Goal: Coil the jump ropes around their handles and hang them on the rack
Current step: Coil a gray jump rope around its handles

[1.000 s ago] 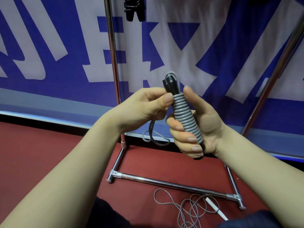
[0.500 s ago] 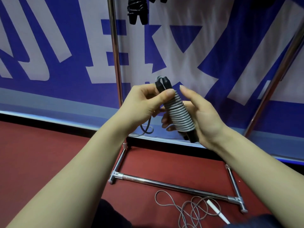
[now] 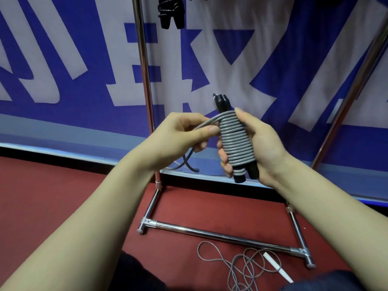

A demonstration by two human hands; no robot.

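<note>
Jump rope [image 3: 236, 141] is coiled around its 2 black handles [image 3: 239, 179], which the right hand [image 3: 266, 148] grips in front of the rack [image 3: 144, 80]. Left hand [image 3: 178, 136] pinches the loose end; if this pinch slips, the tight coils may spring open.

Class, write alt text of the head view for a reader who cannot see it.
A person's right hand grips two black handles wrapped in tight grey rope, while the left hand pinches the rope's loose tail beside the coils. Behind stands a chrome rack, a black bundle hanging at the top; another rope lies tangled on the red floor.
</note>
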